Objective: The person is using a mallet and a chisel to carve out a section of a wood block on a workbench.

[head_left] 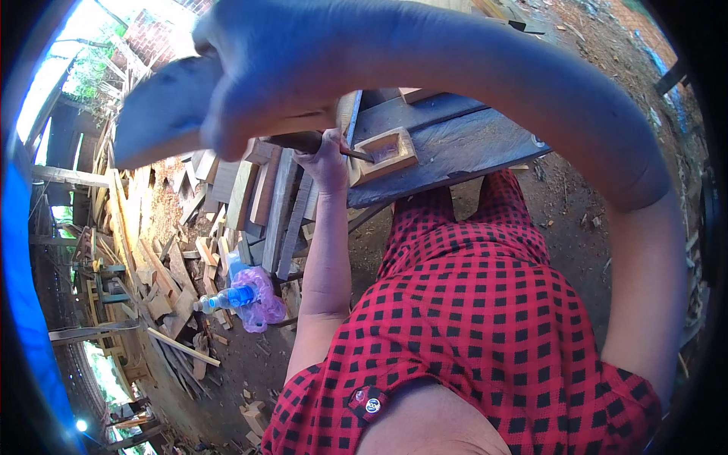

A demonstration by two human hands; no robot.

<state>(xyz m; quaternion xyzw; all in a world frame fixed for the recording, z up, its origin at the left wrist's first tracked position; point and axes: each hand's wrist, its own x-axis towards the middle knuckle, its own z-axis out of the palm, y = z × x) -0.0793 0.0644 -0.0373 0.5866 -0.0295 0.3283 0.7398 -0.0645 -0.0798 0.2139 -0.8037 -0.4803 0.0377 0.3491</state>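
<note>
My left hand (326, 163) is closed around a chisel (298, 141), its handle sticking out to the left of the fist. The chisel's narrow metal blade slants into the recess of a small wooden block with a rectangular hollow (400, 157), which rests on the bench. High and close to the camera, my right hand (254, 83) grips a thick wooden block (163, 114) above and left of the chisel handle. That arm sweeps across the top of the picture and covers part of the bench. Most of the right hand's fingers are hidden or blurred.
The dark plank bench (462, 140) stands before me. Long timber pieces (277, 205) lean or lie at its left. Wood offcuts (178, 280) litter the ground, with a plastic bottle (227, 298) and a purple plastic bag (264, 307). A blue sheet (34, 326) hangs at far left.
</note>
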